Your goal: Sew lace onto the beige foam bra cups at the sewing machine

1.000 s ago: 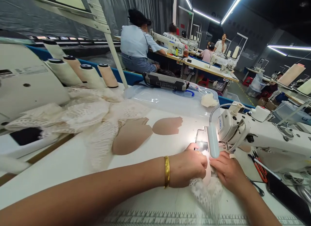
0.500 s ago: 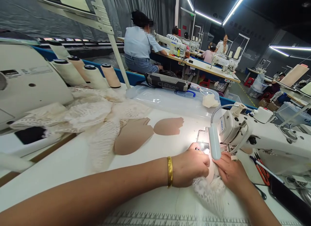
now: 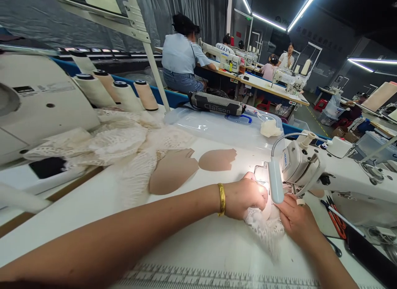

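Note:
My left hand (image 3: 247,196), with a gold bangle at the wrist, is closed on a cream lace piece (image 3: 265,227) beside the needle area of a white sewing machine (image 3: 328,162). A pale pink layer shows along with the lace between my hands. On the other side, my right hand (image 3: 294,214) presses the work with its fingers stretched out flat, close under the presser area. The needle and presser foot are mostly hidden behind the lit lamp (image 3: 275,181). Two beige cut fabric pieces (image 3: 173,171) lie flat to the left of my left hand.
Lace fabric (image 3: 114,136) is heaped at the left near thread cones (image 3: 145,95). A clear plastic lid (image 3: 201,125) lies behind. Orange-handled scissors (image 3: 337,220) and a black phone-like object (image 3: 369,256) sit at right. A ruler (image 3: 217,276) runs along the front edge.
My left hand has moved up and slightly away from me at the machine, drawing the lace with it. My right hand stays nearly in place. The view has shifted slightly.

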Tool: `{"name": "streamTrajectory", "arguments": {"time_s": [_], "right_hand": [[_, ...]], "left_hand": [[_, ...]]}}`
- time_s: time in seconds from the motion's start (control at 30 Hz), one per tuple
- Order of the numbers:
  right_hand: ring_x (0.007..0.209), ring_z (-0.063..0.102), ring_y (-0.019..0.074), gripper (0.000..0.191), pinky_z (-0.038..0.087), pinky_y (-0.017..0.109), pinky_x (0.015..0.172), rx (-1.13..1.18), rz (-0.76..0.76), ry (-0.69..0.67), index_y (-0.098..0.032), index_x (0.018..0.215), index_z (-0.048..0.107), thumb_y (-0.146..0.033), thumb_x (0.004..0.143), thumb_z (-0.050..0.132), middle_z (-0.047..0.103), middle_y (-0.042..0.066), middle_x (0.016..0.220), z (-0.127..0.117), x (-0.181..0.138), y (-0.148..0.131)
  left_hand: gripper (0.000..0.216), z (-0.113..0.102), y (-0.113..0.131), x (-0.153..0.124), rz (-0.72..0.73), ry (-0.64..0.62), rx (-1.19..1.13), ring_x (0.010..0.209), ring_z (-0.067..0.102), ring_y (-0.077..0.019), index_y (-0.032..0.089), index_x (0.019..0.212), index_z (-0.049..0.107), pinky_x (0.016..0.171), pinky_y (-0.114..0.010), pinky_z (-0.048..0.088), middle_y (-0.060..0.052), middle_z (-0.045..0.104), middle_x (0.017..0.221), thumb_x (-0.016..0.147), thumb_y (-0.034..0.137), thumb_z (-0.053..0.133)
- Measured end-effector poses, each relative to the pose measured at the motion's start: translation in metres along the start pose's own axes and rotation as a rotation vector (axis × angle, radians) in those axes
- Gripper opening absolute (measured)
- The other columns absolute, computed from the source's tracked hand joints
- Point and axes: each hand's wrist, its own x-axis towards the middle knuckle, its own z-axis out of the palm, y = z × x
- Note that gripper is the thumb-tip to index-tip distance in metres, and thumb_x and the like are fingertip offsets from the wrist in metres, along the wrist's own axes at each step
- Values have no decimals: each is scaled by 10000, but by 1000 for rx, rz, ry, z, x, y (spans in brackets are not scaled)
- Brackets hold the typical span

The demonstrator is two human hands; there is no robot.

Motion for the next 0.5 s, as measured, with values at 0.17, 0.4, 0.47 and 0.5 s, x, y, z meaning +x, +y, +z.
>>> {"name": "streamTrajectory", "arguments": {"time_s": [0.17, 0.4, 0.47, 0.5], "right_hand": [[986, 584, 215, 344, 425, 285, 713, 11, -52, -1, -259, 1093, 643, -54, 929, 421, 697, 34, 1032, -5, 1, -3], [881, 559, 207, 263, 405, 294, 701, 75, -105, -40, -233, 898, 613, -41, 924, 435, 681, 18, 924, -10, 2, -4], [893, 564, 218, 265, 399, 292, 677, 45, -72, -44, -238, 914, 621, -52, 923, 432, 669, 21, 898, -9, 1, -2], [921, 571, 227, 277, 399, 290, 667, 31, -57, -40, -241, 938, 628, -54, 921, 425, 669, 26, 903, -8, 1, -2]], "left_hand": [[110, -1, -6, 0, 13, 22, 41, 707, 543, -138, 184, 668, 621, 851, -392, 286, 27, 711, 871, 664, 87, 672], [180, 5, -1, -4, 106, 47, 234, 705, 554, -194, 190, 651, 526, 809, -414, 308, 10, 644, 711, 568, 60, 618], [164, 6, -3, -4, 89, 65, 235, 711, 560, -198, 193, 658, 529, 827, -423, 318, 7, 640, 702, 587, 70, 610], [150, 6, -5, -3, 83, 70, 229, 713, 561, -200, 197, 666, 537, 836, -428, 322, 4, 644, 704, 605, 79, 608]]}}
